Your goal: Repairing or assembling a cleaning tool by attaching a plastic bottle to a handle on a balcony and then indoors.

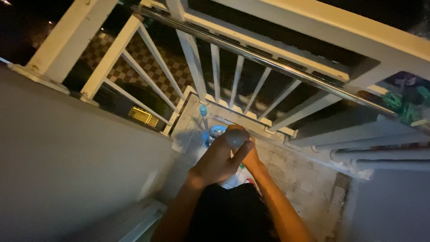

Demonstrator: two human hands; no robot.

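Here, a small rounded grey object [236, 137] is sitting at the fingertips of both hands, held up over the balcony floor; what kind of thing it is cannot be told in the dim light. The left hand [218, 160] is wrapping around it from below and the left, fingers curled fairly close, thumb pressing up along its side. The right hand [251, 157] is meeting it from the right, mostly hidden behind the left, so its opening cannot be judged beyond that its fingers are touching the object. Just beyond the hands, a blue container [213, 133] is standing on the tiled floor [304, 179] near the corner. A white railing [215, 71] with a metal bar [268, 60] is running across above, and a grey wall [67, 152] is rising on the left.
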